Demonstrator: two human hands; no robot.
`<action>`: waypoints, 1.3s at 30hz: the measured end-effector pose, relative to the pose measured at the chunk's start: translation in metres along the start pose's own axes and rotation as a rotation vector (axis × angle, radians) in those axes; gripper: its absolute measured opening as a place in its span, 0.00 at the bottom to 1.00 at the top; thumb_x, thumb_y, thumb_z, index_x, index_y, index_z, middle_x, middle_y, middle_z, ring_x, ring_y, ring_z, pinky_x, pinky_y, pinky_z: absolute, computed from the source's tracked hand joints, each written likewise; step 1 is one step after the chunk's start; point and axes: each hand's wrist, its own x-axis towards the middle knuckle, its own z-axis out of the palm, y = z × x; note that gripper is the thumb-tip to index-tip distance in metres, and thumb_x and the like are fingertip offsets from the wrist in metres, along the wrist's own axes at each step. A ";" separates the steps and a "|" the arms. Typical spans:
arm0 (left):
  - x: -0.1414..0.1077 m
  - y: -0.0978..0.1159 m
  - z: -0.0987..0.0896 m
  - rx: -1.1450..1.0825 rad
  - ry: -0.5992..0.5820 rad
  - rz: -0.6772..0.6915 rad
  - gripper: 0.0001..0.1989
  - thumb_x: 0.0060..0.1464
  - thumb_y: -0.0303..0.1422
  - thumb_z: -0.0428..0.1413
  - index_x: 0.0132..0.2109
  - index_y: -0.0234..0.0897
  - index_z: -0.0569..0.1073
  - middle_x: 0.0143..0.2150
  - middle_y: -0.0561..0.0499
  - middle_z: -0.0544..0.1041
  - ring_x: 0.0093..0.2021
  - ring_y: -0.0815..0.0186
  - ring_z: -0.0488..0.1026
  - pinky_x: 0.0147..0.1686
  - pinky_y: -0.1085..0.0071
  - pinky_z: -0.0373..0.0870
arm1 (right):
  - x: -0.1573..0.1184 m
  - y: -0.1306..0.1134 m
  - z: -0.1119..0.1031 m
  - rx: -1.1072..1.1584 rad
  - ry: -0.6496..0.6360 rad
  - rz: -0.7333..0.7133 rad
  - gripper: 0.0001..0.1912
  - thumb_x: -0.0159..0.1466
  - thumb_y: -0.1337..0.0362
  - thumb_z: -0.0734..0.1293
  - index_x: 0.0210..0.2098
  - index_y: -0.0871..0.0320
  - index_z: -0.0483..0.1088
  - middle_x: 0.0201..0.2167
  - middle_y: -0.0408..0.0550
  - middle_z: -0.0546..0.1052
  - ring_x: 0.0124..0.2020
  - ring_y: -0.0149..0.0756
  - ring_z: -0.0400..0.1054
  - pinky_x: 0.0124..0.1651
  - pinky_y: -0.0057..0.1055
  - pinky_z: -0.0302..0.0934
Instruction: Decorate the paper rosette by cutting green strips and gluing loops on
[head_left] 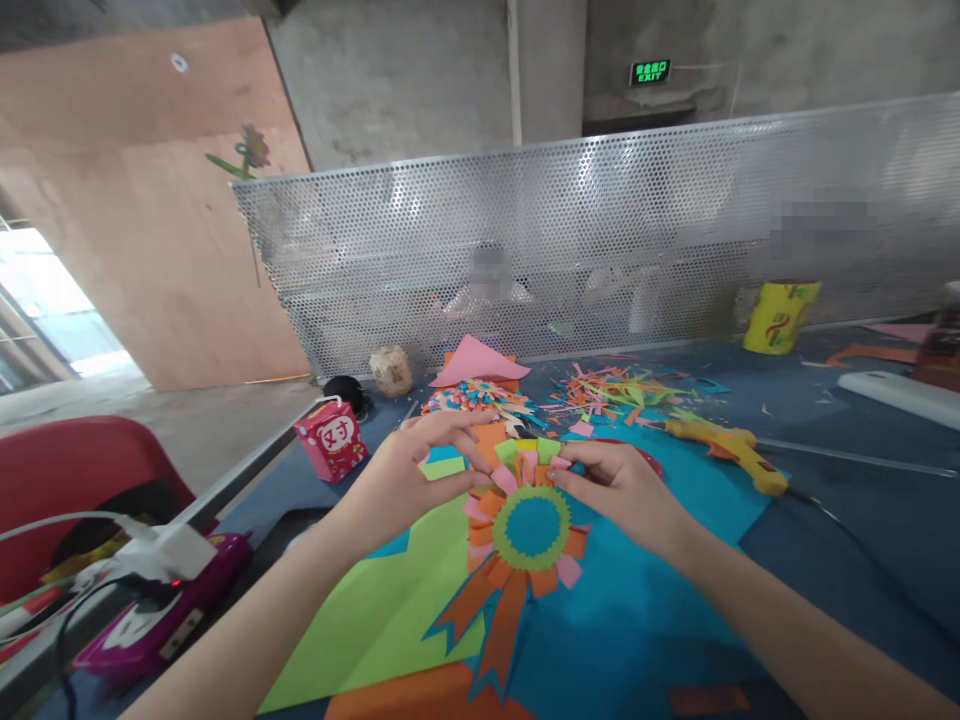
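Observation:
A paper rosette (pixel 536 525) has a blue centre, a zigzag green ring, orange and pink loops, and two orange-and-blue tails hanging toward me. At its upper left edge, my left hand (pixel 431 465) pinches the rim beside a pink strip (pixel 504 479), thumb and index finger nearly together. My right hand (pixel 622 485) is closed at the upper right edge, its thumb and fingertips pinching a small pink piece there. Green and yellow strips (pixel 527 446) show at the top between both hands. Beneath the rosette lie green paper (pixel 390 620) and blue paper (pixel 637 620).
A yellow glue gun (pixel 724 445) with a cord lies at the right. Paper scraps (pixel 622 390) are heaped behind the hands. A pink box (pixel 330 440) and a purple power strip (pixel 165 610) are at left. A yellow roll (pixel 781 318) stands before the perforated metal screen (pixel 450 220).

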 end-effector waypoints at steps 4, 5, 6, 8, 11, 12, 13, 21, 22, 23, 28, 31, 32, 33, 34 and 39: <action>0.001 0.002 -0.001 0.100 -0.048 0.095 0.23 0.49 0.33 0.55 0.53 0.45 0.62 0.32 0.55 0.76 0.41 0.65 0.69 0.48 0.63 0.55 | 0.000 0.000 0.000 0.010 -0.006 -0.013 0.11 0.55 0.57 0.62 0.24 0.59 0.66 0.23 0.44 0.67 0.24 0.29 0.60 0.27 0.26 0.57; 0.001 0.003 -0.002 0.141 -0.051 0.108 0.23 0.49 0.33 0.54 0.53 0.46 0.61 0.33 0.55 0.76 0.43 0.65 0.68 0.49 0.63 0.54 | 0.000 0.000 0.000 0.012 -0.004 -0.017 0.11 0.55 0.57 0.62 0.24 0.59 0.66 0.23 0.44 0.68 0.25 0.30 0.60 0.27 0.26 0.58; 0.001 0.003 -0.002 0.176 -0.049 0.119 0.23 0.49 0.33 0.54 0.53 0.47 0.61 0.34 0.55 0.76 0.44 0.64 0.67 0.49 0.63 0.53 | 0.000 0.000 0.000 0.011 -0.003 -0.020 0.11 0.55 0.57 0.62 0.24 0.59 0.67 0.23 0.44 0.68 0.25 0.30 0.61 0.27 0.26 0.58; 0.001 0.003 -0.002 0.217 -0.046 0.132 0.23 0.50 0.33 0.53 0.54 0.47 0.60 0.35 0.55 0.76 0.46 0.64 0.66 0.49 0.63 0.51 | 0.000 0.001 0.000 0.008 0.007 -0.027 0.11 0.55 0.57 0.62 0.24 0.59 0.67 0.23 0.44 0.69 0.25 0.30 0.61 0.27 0.26 0.58; 0.001 0.004 -0.002 0.238 -0.031 0.150 0.22 0.50 0.33 0.53 0.53 0.46 0.61 0.34 0.55 0.77 0.47 0.63 0.65 0.49 0.63 0.50 | 0.000 0.001 0.000 0.007 0.030 -0.048 0.12 0.54 0.56 0.63 0.25 0.59 0.69 0.22 0.44 0.69 0.25 0.30 0.62 0.25 0.25 0.58; 0.001 0.004 -0.001 0.243 -0.023 0.160 0.22 0.50 0.33 0.53 0.53 0.46 0.61 0.33 0.55 0.77 0.47 0.63 0.65 0.49 0.63 0.50 | 0.000 0.001 0.000 0.008 0.034 -0.056 0.12 0.54 0.56 0.63 0.25 0.58 0.70 0.22 0.44 0.70 0.25 0.30 0.62 0.25 0.25 0.58; 0.001 0.005 -0.001 0.250 -0.012 0.174 0.22 0.50 0.33 0.54 0.53 0.46 0.61 0.33 0.56 0.77 0.47 0.63 0.65 0.49 0.63 0.50 | 0.000 0.001 0.000 0.009 0.034 -0.061 0.12 0.54 0.56 0.63 0.25 0.58 0.70 0.22 0.44 0.70 0.25 0.31 0.62 0.24 0.25 0.58; 0.000 0.008 -0.002 0.306 0.017 0.243 0.24 0.49 0.31 0.54 0.54 0.50 0.62 0.34 0.56 0.78 0.46 0.62 0.66 0.49 0.61 0.52 | 0.000 0.002 0.000 0.008 0.034 -0.078 0.12 0.55 0.57 0.63 0.26 0.58 0.71 0.22 0.43 0.71 0.25 0.31 0.64 0.25 0.25 0.59; 0.000 0.009 -0.003 0.303 0.006 0.235 0.24 0.49 0.31 0.53 0.54 0.49 0.61 0.35 0.55 0.78 0.46 0.62 0.65 0.49 0.61 0.52 | 0.000 0.002 0.000 0.010 0.039 -0.077 0.12 0.55 0.57 0.63 0.26 0.58 0.71 0.22 0.43 0.71 0.25 0.31 0.64 0.25 0.25 0.59; 0.000 0.009 -0.003 0.300 -0.007 0.227 0.24 0.50 0.31 0.52 0.54 0.48 0.61 0.35 0.54 0.77 0.47 0.62 0.65 0.50 0.60 0.51 | 0.000 0.002 0.000 0.011 0.041 -0.076 0.12 0.55 0.57 0.63 0.26 0.58 0.71 0.22 0.44 0.71 0.25 0.31 0.64 0.25 0.25 0.59; 0.002 0.009 -0.004 0.307 -0.014 0.215 0.24 0.50 0.31 0.52 0.55 0.49 0.60 0.35 0.54 0.78 0.46 0.62 0.65 0.49 0.60 0.51 | 0.000 0.000 0.000 0.008 0.037 -0.074 0.11 0.55 0.57 0.63 0.26 0.58 0.72 0.23 0.44 0.72 0.26 0.31 0.64 0.25 0.25 0.59; 0.001 0.007 -0.004 0.313 -0.006 0.201 0.23 0.49 0.32 0.53 0.53 0.49 0.62 0.34 0.55 0.78 0.46 0.61 0.66 0.48 0.60 0.52 | 0.000 -0.001 -0.001 0.003 0.038 -0.076 0.11 0.55 0.57 0.63 0.26 0.58 0.72 0.23 0.44 0.72 0.25 0.31 0.64 0.24 0.24 0.59; 0.001 0.007 -0.004 0.310 -0.005 0.196 0.22 0.49 0.32 0.53 0.53 0.49 0.62 0.34 0.55 0.78 0.46 0.61 0.66 0.48 0.60 0.52 | 0.000 -0.001 -0.001 0.001 0.038 -0.077 0.11 0.55 0.57 0.63 0.26 0.58 0.72 0.22 0.44 0.72 0.25 0.31 0.64 0.24 0.24 0.58; 0.001 0.006 -0.004 0.306 -0.006 0.191 0.22 0.49 0.32 0.53 0.53 0.49 0.63 0.33 0.55 0.78 0.46 0.61 0.66 0.48 0.60 0.52 | 0.000 0.000 -0.001 0.001 0.038 -0.079 0.12 0.55 0.57 0.63 0.26 0.58 0.72 0.22 0.44 0.72 0.25 0.31 0.64 0.24 0.24 0.58; 0.001 0.006 -0.004 0.303 -0.007 0.189 0.22 0.49 0.32 0.53 0.53 0.49 0.63 0.33 0.55 0.78 0.46 0.61 0.66 0.48 0.60 0.52 | 0.000 0.000 -0.001 0.001 0.037 -0.080 0.12 0.55 0.56 0.63 0.26 0.58 0.72 0.22 0.44 0.72 0.24 0.31 0.64 0.23 0.24 0.58; 0.000 0.006 -0.003 0.307 0.024 0.198 0.22 0.49 0.31 0.53 0.52 0.48 0.63 0.33 0.55 0.78 0.45 0.62 0.67 0.48 0.61 0.52 | 0.000 0.001 -0.001 -0.006 0.038 -0.089 0.12 0.55 0.56 0.62 0.25 0.58 0.71 0.22 0.43 0.71 0.24 0.31 0.64 0.24 0.24 0.58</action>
